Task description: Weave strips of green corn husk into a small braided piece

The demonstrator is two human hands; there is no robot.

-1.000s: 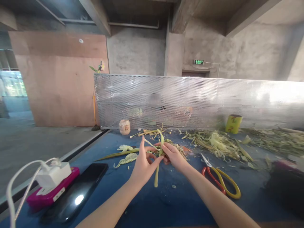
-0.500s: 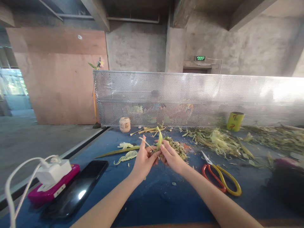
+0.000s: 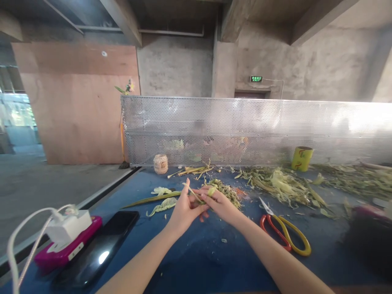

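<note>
My left hand [image 3: 184, 211] and my right hand [image 3: 219, 204] meet above the middle of the blue table. A thin pale stalk [image 3: 192, 191] is pinched in my left hand, its free end pointing up and left. My right hand closes on a yellow-green leaf [image 3: 211, 190], most of it hidden by the fingers. Behind the hands lies a heap of small dried plant bits [image 3: 228, 192]. Left of them rest a long green stalk [image 3: 147, 199] and two pale braided leaf pieces, one nearer [image 3: 165, 205].
Scissors [image 3: 283, 230] with red and yellow handles lie at the right. Leaf strips [image 3: 283, 183] and a yellow-green roll [image 3: 301, 159] are behind. A twine spool [image 3: 161, 163] stands near the perforated screen [image 3: 183, 134]. A phone [image 3: 98, 249] and a power strip [image 3: 69, 249] lie left.
The leaf that stood upright between my hands is now folded down and mostly covered by my right hand's fingers. The view has tilted slightly upward.
</note>
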